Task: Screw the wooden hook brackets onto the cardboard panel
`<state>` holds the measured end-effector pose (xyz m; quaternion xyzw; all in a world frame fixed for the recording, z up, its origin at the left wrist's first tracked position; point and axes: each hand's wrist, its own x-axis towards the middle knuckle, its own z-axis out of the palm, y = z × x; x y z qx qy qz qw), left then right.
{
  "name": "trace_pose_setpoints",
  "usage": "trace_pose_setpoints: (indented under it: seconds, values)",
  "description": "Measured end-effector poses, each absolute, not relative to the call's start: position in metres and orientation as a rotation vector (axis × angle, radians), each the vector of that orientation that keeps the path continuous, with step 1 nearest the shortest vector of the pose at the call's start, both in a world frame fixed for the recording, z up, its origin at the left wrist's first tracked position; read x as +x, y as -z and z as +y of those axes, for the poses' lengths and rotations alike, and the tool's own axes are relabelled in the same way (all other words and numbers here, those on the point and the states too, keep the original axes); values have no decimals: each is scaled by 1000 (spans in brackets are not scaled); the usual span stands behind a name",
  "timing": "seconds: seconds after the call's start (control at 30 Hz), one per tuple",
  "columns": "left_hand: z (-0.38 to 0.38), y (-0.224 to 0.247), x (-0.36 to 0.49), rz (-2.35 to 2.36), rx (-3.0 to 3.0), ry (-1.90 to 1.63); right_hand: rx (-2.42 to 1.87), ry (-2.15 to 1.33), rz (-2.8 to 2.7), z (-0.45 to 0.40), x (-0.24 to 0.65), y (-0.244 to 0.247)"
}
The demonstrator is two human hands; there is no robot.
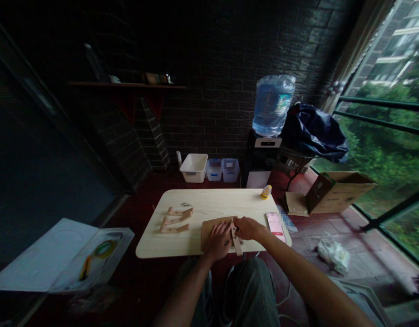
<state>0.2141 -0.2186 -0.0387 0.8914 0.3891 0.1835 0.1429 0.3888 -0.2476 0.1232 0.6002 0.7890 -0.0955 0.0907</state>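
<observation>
A brown wooden board (207, 230) lies near the front edge of the pale table (151, 244). My left hand (219, 240) rests on the board with its fingers stretched out across it. A narrow wooden leg piece with holes (237, 246) lies along the board's right end and sticks out past its near edge. My right hand (246, 228) is closed at the upper part of this piece; its fingertips are partly hidden. Two bent wooden leg pieces, one farther back (180, 212) and one nearer (175, 227), lie at the left, beside some small dark metal parts (186, 205).
A phone (276, 227) and a small yellow-capped bottle (265, 192) are on the table's right side. Behind it stand plastic bins (194, 168) and a water dispenser (263, 154). An open white foam box (76, 259) is at left, a cardboard box (338, 193) at right.
</observation>
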Motion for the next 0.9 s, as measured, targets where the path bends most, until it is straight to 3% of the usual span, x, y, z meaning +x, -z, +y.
trace_pose_setpoints:
  seconds: [0.9]
  values:
    - [-217,45,213,1139,2590,-607,1742,256,2377,-252,390,-127]
